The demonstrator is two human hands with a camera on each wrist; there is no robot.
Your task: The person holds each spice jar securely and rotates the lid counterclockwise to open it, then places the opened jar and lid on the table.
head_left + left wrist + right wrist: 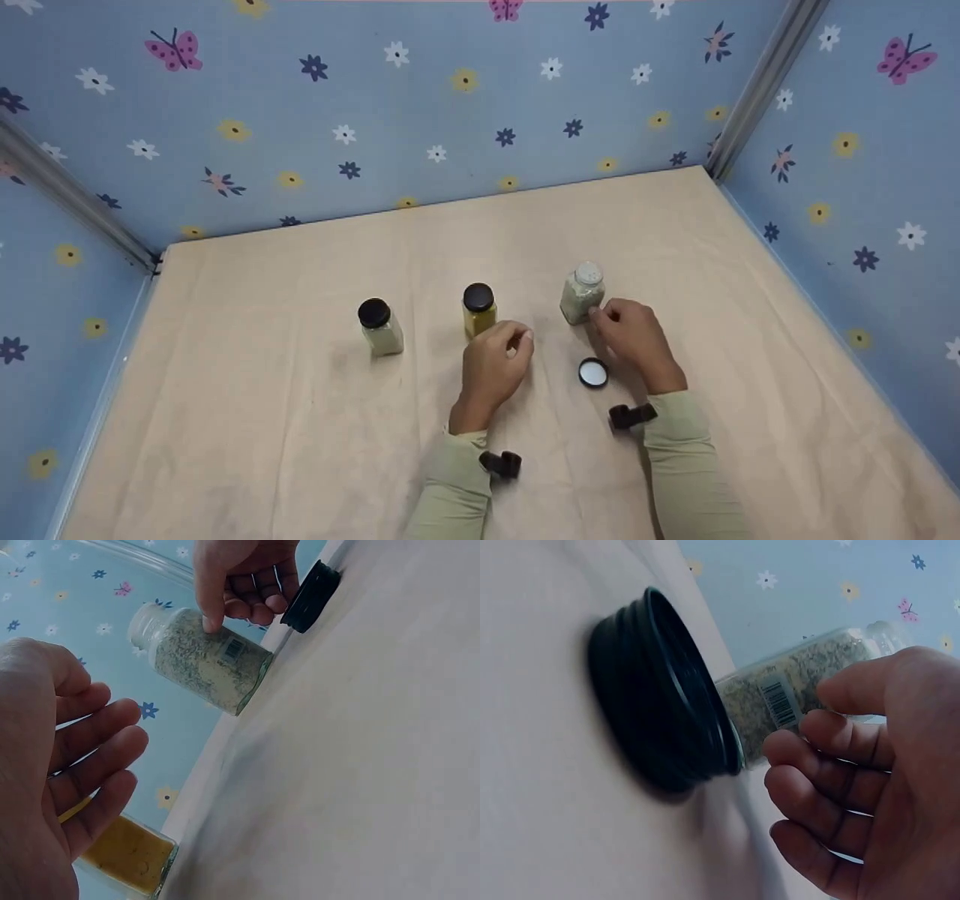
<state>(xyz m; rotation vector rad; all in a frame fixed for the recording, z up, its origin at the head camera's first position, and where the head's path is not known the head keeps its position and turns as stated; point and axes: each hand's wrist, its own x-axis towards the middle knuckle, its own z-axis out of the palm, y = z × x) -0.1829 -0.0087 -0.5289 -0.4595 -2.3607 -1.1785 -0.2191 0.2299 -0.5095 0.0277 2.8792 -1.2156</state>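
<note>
A square glass jar point(580, 301) of flaky greenish-grey seasoning stands upright, its pale shaker top point(589, 273) uncovered. My right hand point(637, 337) is close at its right side, fingers loosely bent. In the right wrist view the thumb overlaps the jar near its barcode label point(780, 700); whether it touches, I cannot tell. Below the jar a black lid point(593, 373) lies upside down, its white inside facing up. My left hand point(495, 365) hovers with relaxed, slightly bent fingers and holds nothing. Just behind it stands a black-capped jar of yellow powder point(478, 311), partly hidden by the hand.
Another black-capped jar point(382, 330), with pale contents, stands to the left. A beige cloth point(300, 450) with creases covers the table. Blue flowered panels point(420, 105) rise behind and at both sides, joined by grey corner posts point(765, 90).
</note>
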